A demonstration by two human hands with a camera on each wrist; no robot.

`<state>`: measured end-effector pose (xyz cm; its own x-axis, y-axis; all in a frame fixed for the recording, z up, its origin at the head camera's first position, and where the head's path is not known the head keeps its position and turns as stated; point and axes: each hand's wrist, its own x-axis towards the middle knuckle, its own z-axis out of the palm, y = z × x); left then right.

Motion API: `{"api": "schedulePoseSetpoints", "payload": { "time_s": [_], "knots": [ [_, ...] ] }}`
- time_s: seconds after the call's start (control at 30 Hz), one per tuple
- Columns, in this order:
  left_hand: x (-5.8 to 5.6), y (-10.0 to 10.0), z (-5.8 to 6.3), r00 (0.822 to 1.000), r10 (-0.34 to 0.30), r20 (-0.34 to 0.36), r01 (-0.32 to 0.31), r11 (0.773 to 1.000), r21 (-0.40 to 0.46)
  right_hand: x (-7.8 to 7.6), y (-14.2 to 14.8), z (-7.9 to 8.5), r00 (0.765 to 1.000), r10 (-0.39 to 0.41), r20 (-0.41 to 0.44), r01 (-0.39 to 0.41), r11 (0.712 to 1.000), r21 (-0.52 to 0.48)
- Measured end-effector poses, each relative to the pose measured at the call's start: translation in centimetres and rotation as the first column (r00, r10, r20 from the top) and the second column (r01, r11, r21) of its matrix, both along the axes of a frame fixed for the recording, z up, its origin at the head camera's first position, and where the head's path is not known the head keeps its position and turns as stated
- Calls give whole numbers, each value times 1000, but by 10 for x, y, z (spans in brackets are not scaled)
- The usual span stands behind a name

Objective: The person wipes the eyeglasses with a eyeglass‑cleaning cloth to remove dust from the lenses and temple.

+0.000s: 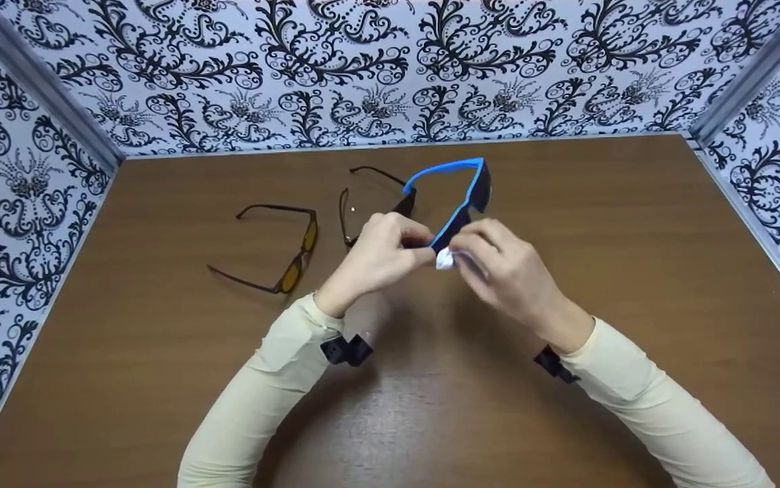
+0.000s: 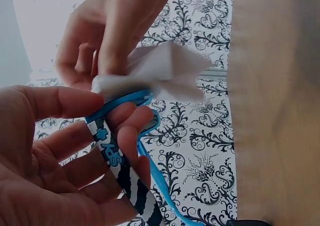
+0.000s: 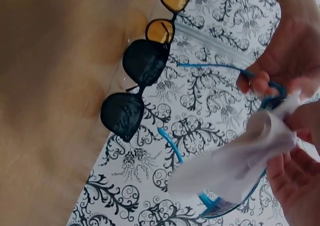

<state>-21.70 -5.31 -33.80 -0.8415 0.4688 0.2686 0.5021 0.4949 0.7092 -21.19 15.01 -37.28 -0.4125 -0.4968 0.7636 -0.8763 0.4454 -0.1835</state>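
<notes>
My left hand (image 1: pixel 385 256) holds blue-framed sunglasses (image 1: pixel 459 220) at one end of the front, thumb and fingers pinching the frame by the hinge. In the left wrist view, the nearer temple arm (image 2: pixel 122 168) shows a black-and-white pattern with blue lettering. A white cloth (image 3: pixel 235 161) is pinched in my right hand (image 1: pixel 508 274) and lies against the lens of the blue sunglasses. The cloth hides much of the lenses in the right wrist view. Both hands are raised over the table, close together.
Yellow-lensed glasses (image 1: pixel 291 274) lie on the brown table (image 1: pixel 193 379) to the left, temples unfolded. Dark sunglasses (image 3: pixel 145 63) lie just behind my left hand, partly hidden by it in the head view. Patterned panels (image 1: pixel 335 74) border the table at the back and sides.
</notes>
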Motion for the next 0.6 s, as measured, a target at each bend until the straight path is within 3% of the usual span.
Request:
{"api": "schedulePoseSetpoints", "payload": {
  "time_s": [0.1,0.23,0.3,0.47,0.6],
  "knots": [
    [1,-3,0,1000,7,10,-8,1000,20,-1,2,-1,999,-28,28,29,999,-17],
    [3,-2,0,1000,-13,23,12,1000,22,-4,0,4,991,-102,82,112,986,-123],
    [3,0,-1,999,-26,20,26,1000,16,-2,-3,6,992,-92,82,104,982,-156],
    [4,0,-3,1000,-15,-14,15,1000,17,6,-9,5,999,8,32,-6,997,-71],
    [4,-4,-4,1000,-5,0,5,999,43,4,-2,1,996,-38,83,42,998,-44]
  ]
}}
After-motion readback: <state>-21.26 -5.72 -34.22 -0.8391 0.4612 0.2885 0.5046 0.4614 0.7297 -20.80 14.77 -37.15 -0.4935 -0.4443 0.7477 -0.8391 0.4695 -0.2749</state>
